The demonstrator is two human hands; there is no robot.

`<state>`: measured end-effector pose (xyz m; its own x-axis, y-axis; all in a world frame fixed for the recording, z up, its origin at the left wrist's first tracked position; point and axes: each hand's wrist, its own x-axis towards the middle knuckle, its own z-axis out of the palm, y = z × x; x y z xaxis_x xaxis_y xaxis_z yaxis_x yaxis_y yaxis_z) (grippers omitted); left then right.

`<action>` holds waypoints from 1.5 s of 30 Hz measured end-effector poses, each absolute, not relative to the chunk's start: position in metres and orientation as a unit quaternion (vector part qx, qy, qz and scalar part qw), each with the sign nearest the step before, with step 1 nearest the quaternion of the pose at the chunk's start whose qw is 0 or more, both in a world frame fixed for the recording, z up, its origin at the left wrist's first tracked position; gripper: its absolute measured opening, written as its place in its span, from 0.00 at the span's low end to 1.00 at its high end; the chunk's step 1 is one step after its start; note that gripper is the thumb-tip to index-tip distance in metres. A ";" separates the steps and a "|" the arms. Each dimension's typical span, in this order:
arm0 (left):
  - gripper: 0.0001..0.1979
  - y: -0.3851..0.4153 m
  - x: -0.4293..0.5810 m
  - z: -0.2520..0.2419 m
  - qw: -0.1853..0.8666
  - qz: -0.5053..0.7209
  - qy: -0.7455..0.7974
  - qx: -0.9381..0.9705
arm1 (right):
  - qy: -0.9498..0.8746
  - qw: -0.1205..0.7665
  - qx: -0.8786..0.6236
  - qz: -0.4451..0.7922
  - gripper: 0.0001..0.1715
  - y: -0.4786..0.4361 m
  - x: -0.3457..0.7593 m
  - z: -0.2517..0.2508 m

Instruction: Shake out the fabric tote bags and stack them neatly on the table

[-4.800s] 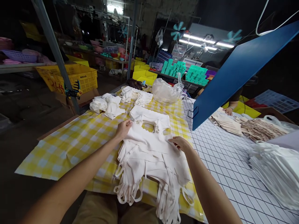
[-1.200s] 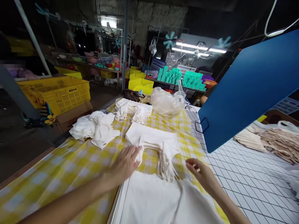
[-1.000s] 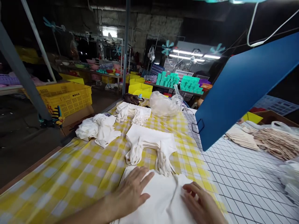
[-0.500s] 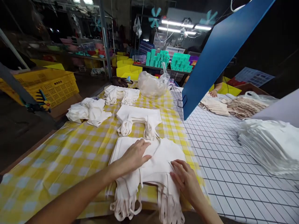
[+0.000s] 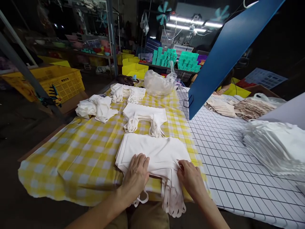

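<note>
A stack of white strappy tops (image 5: 154,148) lies before me, its looped straps (image 5: 172,202) hanging over the table's near edge. My left hand (image 5: 136,173) rests flat on the stack's near left part, fingers stretched out, covering the left straps in part. At the right side, my right hand (image 5: 190,176) has its fingertips pinched on the edge of the upper top near a strap. Just beyond sits a smaller pile of white strappy tops (image 5: 145,112), its straps toward me.
A yellow checked cloth (image 5: 90,152) covers the table. Crumpled white fabric (image 5: 96,106), another white pile (image 5: 128,92) and a plastic bag (image 5: 158,82) lie farther back. Right are a blue panel (image 5: 228,60), a tall white fabric stack (image 5: 274,146) and a co-worker's hand (image 5: 219,92).
My left hand has come back toward me from the top's middle to its near left part, and the top fabric lies smoother. My right hand stays at the right edge, fingers more closed.
</note>
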<state>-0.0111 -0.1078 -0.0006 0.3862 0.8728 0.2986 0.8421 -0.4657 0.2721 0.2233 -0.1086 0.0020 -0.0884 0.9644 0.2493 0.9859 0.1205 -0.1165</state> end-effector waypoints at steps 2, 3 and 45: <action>0.23 -0.110 -0.011 -0.004 0.035 0.209 0.521 0.827 | -0.736 0.141 -0.659 -0.063 0.10 -0.114 0.224 0.002; 0.24 -0.111 -0.012 -0.005 0.034 0.211 0.525 0.824 | -0.735 0.150 -0.658 -0.070 0.12 -0.116 0.225 0.003; 0.12 -0.099 0.007 0.040 0.016 0.083 0.593 0.801 | -0.654 0.298 -0.678 0.154 0.20 -0.113 0.211 0.029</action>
<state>0.0066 -0.0991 0.0399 0.2824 0.9526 0.1135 0.9472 -0.2956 0.1244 0.2110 -0.1135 0.0294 0.0961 0.9788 0.1806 0.7950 0.0337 -0.6057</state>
